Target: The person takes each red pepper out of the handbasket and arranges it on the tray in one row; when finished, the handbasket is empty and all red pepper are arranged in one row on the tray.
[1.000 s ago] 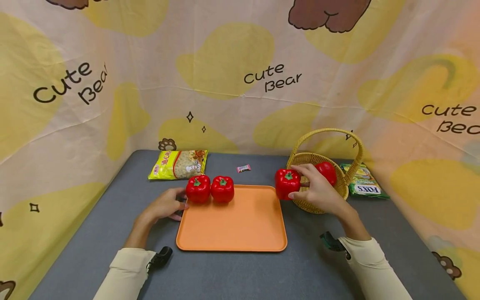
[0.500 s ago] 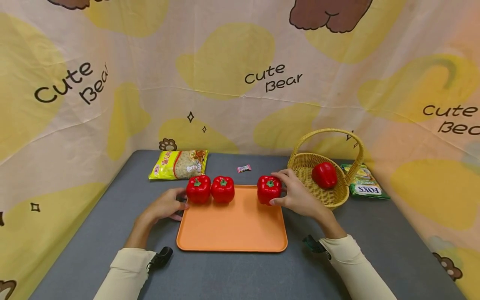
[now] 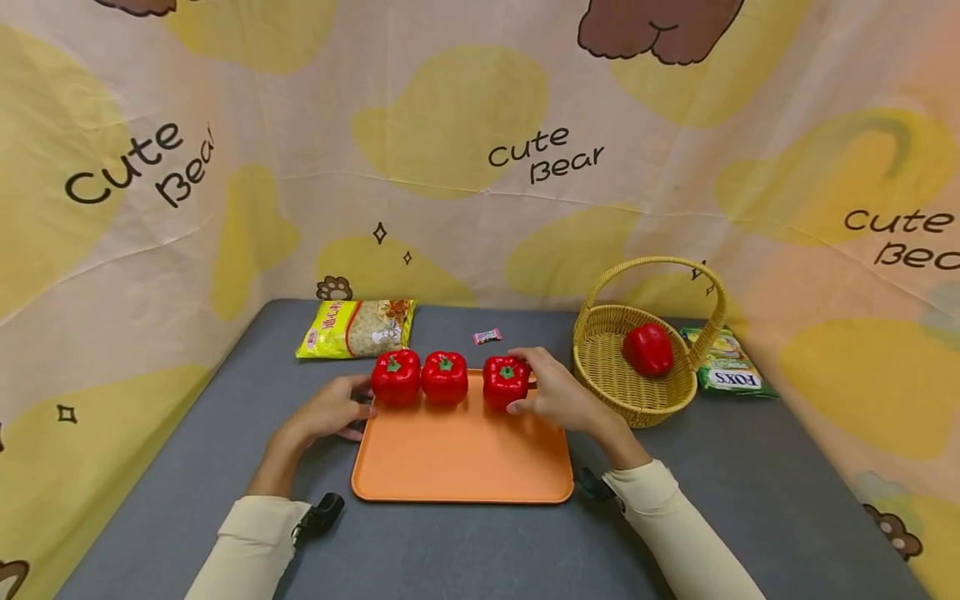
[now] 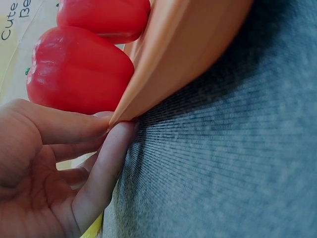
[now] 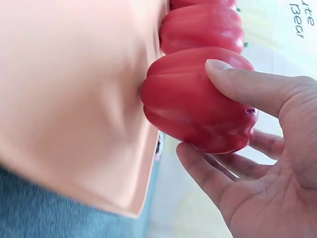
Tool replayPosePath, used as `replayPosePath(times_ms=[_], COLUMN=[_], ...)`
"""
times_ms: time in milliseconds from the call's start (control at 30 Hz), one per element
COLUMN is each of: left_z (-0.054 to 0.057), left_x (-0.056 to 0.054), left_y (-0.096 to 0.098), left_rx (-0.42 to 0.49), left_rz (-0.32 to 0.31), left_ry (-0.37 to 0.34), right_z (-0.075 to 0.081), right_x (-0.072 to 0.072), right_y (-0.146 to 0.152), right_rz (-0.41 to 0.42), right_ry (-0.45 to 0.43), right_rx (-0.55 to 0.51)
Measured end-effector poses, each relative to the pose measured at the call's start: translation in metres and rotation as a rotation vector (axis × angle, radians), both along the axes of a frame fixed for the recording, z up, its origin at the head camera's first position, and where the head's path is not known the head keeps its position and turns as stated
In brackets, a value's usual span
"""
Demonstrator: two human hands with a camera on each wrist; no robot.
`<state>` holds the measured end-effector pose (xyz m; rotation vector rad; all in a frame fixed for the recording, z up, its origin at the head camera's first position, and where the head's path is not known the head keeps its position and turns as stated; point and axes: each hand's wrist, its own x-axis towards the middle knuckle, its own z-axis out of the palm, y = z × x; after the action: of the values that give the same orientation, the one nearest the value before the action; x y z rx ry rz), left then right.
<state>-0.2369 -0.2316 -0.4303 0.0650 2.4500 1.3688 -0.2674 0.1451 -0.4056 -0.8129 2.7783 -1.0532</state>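
My right hand (image 3: 558,393) grips a red bell pepper (image 3: 504,383) by its side, over the back part of the orange tray (image 3: 461,458). In the right wrist view the thumb lies on one side of this bell pepper (image 5: 193,99) and the fingers on the other. Two more red bell peppers stand side by side at the tray's back left: the left one (image 3: 395,378) and the right one (image 3: 444,380). My left hand (image 3: 332,408) pinches the tray's left rim, as the rim (image 4: 130,106) between thumb and finger shows in the left wrist view.
A yellow wicker basket (image 3: 637,408) with an arched handle stands right of the tray, holding one red bell pepper (image 3: 648,350). Behind it lies a green FOX'S packet (image 3: 731,371). A yellow food bag (image 3: 360,329) and a small pink wrapped candy (image 3: 487,336) lie at the back.
My right hand has carried the bell pepper leftward from beside the basket to over the tray, close to the other two. The left hand and the tray have stayed in place.
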Motion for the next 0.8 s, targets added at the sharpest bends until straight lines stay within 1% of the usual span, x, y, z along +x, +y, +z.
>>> replayPosePath(times_ms=[200, 433, 567, 800], left_z=[-0.003, -0.006, -0.005, -0.004], left_x=[0.000, -0.001, -0.002, -0.003], left_y=[0.000, -0.001, -0.001, -0.001], left_rx=[0.034, 0.029, 0.023, 0.012], left_rz=[-0.006, -0.002, 0.002, 0.006], left_ry=[0.008, 0.008, 0.004, 0.003], right_z=[-0.002, -0.002, -0.002, -0.004], right_x=[-0.005, -0.010, -0.010, -0.012], right_y=[-0.012, -0.019, -0.021, -0.021], right_rz=[0.002, 0.010, 0.012, 0.011], right_ry=[-0.011, -0.015, -0.004, -0.013], right_rx=[0.035, 0.041, 0.027, 0.015])
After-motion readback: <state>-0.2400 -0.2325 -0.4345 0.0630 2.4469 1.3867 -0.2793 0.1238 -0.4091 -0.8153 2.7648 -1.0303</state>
